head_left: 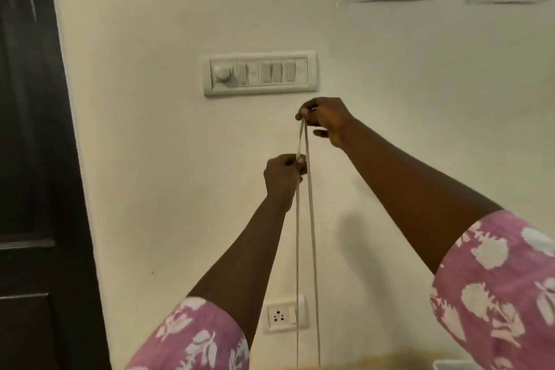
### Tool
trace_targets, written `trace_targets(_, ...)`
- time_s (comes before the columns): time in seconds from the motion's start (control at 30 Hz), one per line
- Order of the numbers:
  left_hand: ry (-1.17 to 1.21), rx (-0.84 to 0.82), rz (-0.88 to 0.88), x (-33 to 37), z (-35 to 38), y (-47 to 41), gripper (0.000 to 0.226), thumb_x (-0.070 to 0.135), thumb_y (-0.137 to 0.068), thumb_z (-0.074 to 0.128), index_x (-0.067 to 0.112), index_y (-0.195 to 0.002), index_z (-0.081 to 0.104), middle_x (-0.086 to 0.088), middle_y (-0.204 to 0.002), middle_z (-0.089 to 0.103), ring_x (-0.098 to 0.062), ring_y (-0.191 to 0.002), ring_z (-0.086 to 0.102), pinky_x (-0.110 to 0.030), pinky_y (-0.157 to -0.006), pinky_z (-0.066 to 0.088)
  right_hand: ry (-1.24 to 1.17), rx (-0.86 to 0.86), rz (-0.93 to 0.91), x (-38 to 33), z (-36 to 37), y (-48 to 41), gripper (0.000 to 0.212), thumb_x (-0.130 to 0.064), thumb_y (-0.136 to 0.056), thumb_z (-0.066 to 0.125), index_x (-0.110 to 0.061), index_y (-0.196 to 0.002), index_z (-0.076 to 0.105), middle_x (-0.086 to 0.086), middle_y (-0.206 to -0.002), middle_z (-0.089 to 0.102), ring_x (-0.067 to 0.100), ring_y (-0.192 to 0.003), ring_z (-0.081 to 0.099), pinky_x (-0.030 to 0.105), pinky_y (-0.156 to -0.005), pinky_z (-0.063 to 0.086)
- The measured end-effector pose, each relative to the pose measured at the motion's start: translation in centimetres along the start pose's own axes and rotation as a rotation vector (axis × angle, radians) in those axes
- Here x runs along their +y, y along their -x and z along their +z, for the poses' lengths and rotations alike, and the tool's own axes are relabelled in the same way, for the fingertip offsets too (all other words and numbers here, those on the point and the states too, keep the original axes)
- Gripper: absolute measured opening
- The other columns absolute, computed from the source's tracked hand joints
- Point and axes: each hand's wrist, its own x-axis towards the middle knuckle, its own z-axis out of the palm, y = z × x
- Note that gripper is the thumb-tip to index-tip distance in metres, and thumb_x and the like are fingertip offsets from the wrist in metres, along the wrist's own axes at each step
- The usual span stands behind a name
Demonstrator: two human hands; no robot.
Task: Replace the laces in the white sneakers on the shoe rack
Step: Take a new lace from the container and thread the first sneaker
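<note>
A: Item: lace [312,249]?
B: Off-white, plain.
A: Item: sleeves [495,294]?
B: Pink, white floral print.
A: Remaining?
B: wall [150,144] cream; door [30,159] dark brown; switch panel [259,91] white.

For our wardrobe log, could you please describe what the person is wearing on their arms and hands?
Both arms have loose pink sleeves printed with white flowers; the left sleeve and the right sleeve end near the elbow, leaving the forearms bare. The left hand and right hand wear no gloves, and no watch or bracelet shows.
</note>
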Motion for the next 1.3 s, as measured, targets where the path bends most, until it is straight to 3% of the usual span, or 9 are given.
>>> trace_targets(0.17,0.002,0.023,0.108,5.5,-0.2,-1.8,0.006,0.007,-0.088,0.06,0.007,-0.087,0.067,-0.009,-0.075,0.067,-0.019,-0.066,0.066,-0.028,-0.067,0.057,-0.067,0.05,-0.002,0.1,0.5,0.7,0.031,0.009,-0.084,0.049,-0.015,-0.066,0.059,0.001,-0.07,0.063,0.012,-0.066,0.057,0.025,-0.062,0.042)
trace_targets(0.3,-0.048,-0.058,0.07,6.5,-0.6,-1.9,0.014,0.009,-0.085,0.066,-0.003,-0.092,0.068,-0.018,-0.081,0.067,-0.028,-0.075,0.065,-0.033,-0.073,0.056,-0.157,0.109,0.015,0.5,0.8,0.9,0.03,0.009,-0.089,0.049,-0.009,-0.067,0.06,0.007,-0.067,0.061,0.016,-0.06,0.059,0.021,-0.052,0.05)
trace_targets(0.37,-0.052,-0.064,0.061,6.5,-0.8,-1.7,0.013,0.008,-0.085,0.066,-0.003,-0.09,0.067,-0.017,-0.078,0.065,-0.03,-0.077,0.064,-0.037,-0.078,0.056,-0.172,0.118,0.033,0.7,1.0,0.9,0.025,0.004,-0.09,0.053,-0.008,-0.071,0.063,0.01,-0.071,0.063,0.018,-0.064,0.061,0.025,-0.057,0.053)
trace_targets(0.47,-0.076,-0.053,0.061,6.8,-1.0,-1.7,0.015,0.006,-0.085,0.067,-0.006,-0.093,0.068,-0.013,-0.069,0.061,-0.028,-0.069,0.06,-0.038,-0.077,0.055,-0.185,0.15,0.065,0.7,1.2,1.0,0.011,0.001,-0.089,0.059,-0.003,-0.082,0.067,0.013,-0.078,0.065,0.021,-0.069,0.064,0.027,-0.061,0.056)
trace_targets(0.67,-0.132,0.015,0.041,7.2,-1.0,-1.6,0.005,0.002,-0.086,0.064,0.001,-0.087,0.069,-0.007,-0.066,0.059,-0.02,-0.061,0.056,-0.033,-0.069,0.055,-0.232,0.26,0.082,0.1,1.1,1.6,0.014,0.004,-0.09,0.056,-0.001,-0.085,0.067,0.007,-0.069,0.064,0.014,-0.058,0.061,0.018,-0.042,0.051)
trace_targets(0.83,-0.095,0.084,0.053,7.6,-0.6,-1.6,0.005,0.0,-0.083,0.066,0.002,-0.086,0.069,-0.008,-0.07,0.063,-0.024,-0.066,0.066,-0.032,-0.064,0.058,-0.143,0.233,-0.03,-0.2,1.0,2.4,0.024,0.008,-0.086,0.059,-0.01,-0.07,0.064,0.006,-0.07,0.064,0.019,-0.062,0.065,0.021,-0.053,0.057)
trace_targets(0.97,-0.098,0.118,0.078,8.0,-0.1,-1.4,0.009,0.001,-0.077,0.073,-0.001,-0.085,0.07,-0.012,-0.068,0.064,-0.032,-0.07,0.069,-0.038,-0.071,0.059,-0.115,0.249,-0.066,-0.6,0.9,2.5,0.02,0.009,-0.084,0.061,-0.007,-0.073,0.066,0.006,-0.069,0.064,0.016,-0.058,0.064,0.021,-0.054,0.057)
trace_targets(1.17,-0.081,0.135,0.064,8.3,-0.1,-1.7,0.013,-0.001,-0.076,0.073,0.008,-0.072,0.064,-0.007,-0.065,0.062,-0.03,-0.069,0.067,-0.037,-0.072,0.059,-0.2,0.229,-0.045,-0.7,0.8,2.6,0.011,0.007,-0.084,0.062,-0.003,-0.081,0.067,0.006,-0.07,0.065,0.014,-0.059,0.064,0.019,-0.053,0.056)
trace_targets(1.3,-0.091,0.153,0.044,8.3,-0.1,-2.0,0.012,-0.001,-0.077,0.072,0.007,-0.072,0.067,-0.006,-0.064,0.062,-0.029,-0.069,0.067,-0.038,-0.075,0.059,-0.197,0.199,-0.062,-0.6,0.8,2.5,0.019,0.014,-0.085,0.056,0.0,-0.081,0.067,0.009,-0.073,0.064,0.014,-0.059,0.065,0.019,-0.053,0.056)
